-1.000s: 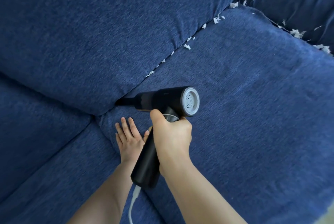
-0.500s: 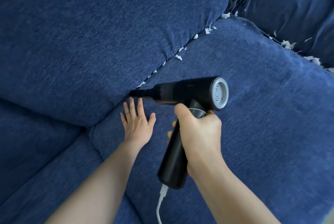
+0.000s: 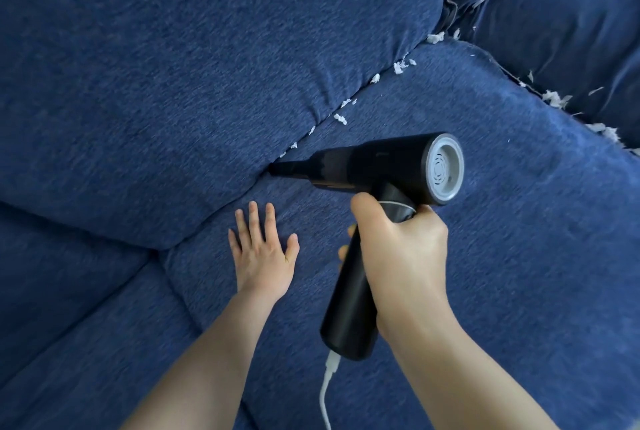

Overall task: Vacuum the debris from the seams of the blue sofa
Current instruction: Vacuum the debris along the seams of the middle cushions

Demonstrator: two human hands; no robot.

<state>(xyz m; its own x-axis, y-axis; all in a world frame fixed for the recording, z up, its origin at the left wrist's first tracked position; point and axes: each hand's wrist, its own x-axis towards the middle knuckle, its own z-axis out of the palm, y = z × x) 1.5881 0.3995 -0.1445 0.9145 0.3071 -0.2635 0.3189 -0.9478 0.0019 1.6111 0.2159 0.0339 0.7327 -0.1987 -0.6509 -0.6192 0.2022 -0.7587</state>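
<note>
My right hand [image 3: 398,249] grips the handle of a black handheld vacuum [image 3: 374,169] with a grey rear cap. Its narrow nozzle tip [image 3: 277,168] is pushed into the seam between the blue back cushion [image 3: 173,65] and the seat cushion [image 3: 450,256]. White debris flakes [image 3: 341,117] line that seam up and to the right of the nozzle. My left hand [image 3: 263,249] lies flat with fingers spread on the seat cushion, just below the nozzle.
More white flakes [image 3: 557,98] sit along the right-hand seam next to another blue cushion [image 3: 571,13]. A white cable [image 3: 325,391] hangs from the vacuum's handle base. A second seat cushion [image 3: 86,343] lies at the lower left.
The vacuum has slid right and up along the seam, and the flakes near the old nozzle spot are gone. My left hand followed along the seat cushion.
</note>
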